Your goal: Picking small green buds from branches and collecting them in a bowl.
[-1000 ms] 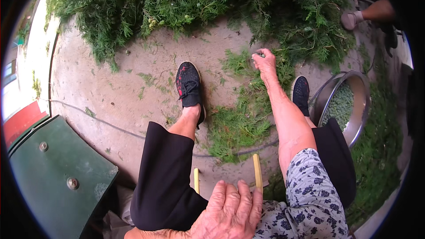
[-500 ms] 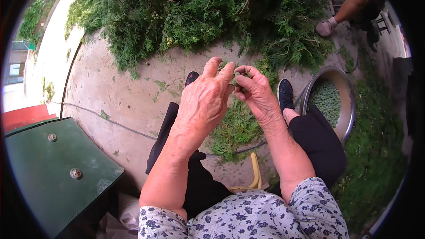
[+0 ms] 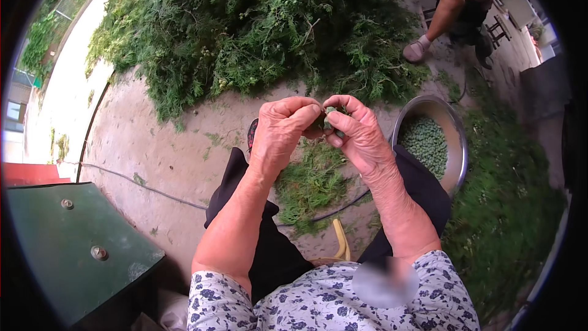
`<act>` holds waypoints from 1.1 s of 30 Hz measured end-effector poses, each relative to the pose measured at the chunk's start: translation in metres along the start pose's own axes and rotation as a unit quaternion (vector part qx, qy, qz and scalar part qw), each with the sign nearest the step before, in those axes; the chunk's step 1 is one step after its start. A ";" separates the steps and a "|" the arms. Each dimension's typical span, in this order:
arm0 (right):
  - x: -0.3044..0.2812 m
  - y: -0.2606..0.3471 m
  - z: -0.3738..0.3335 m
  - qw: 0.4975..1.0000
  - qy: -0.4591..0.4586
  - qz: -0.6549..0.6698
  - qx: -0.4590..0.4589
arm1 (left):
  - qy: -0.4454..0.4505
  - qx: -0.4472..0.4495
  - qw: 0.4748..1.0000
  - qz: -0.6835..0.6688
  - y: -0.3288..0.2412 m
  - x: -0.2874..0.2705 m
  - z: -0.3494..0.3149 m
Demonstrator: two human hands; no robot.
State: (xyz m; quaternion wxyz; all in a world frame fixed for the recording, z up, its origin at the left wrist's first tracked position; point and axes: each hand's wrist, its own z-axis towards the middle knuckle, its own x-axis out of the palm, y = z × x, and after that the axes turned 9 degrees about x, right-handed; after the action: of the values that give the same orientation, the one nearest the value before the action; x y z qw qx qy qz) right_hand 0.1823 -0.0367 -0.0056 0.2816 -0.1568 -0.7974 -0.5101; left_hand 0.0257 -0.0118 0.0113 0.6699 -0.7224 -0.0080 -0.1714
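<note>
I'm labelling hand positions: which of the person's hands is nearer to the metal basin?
Right. The right hand is just left of the metal basin in the picture; the left hand is farther left, beyond the right hand.

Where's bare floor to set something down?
Left, mostly bare but for stray green sprigs: the pinkish-grey concrete floor between the large green leafy branch pile and the thin dark cable. Crowded: right, around the round silver metal basin.

That head-worn fisheye camera looks down from above the patterned shirt (image 3: 312, 300) at six o'clock, left hand (image 3: 277, 133) and right hand (image 3: 362, 140) close below it, branch pile (image 3: 236, 30) farther off toward eleven.
</note>
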 end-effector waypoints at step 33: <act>-0.040 0.038 -0.004 0.998 -0.037 -0.031 0.038 | 0.465 -0.061 0.860 0.202 -0.007 0.005 0.010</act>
State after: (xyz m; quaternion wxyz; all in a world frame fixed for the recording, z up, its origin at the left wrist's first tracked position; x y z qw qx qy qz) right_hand 0.2352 -0.0220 -0.0010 0.2412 -0.1401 -0.8305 -0.4822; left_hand 0.0309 -0.0021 0.0186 0.5703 -0.5840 0.4611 -0.3481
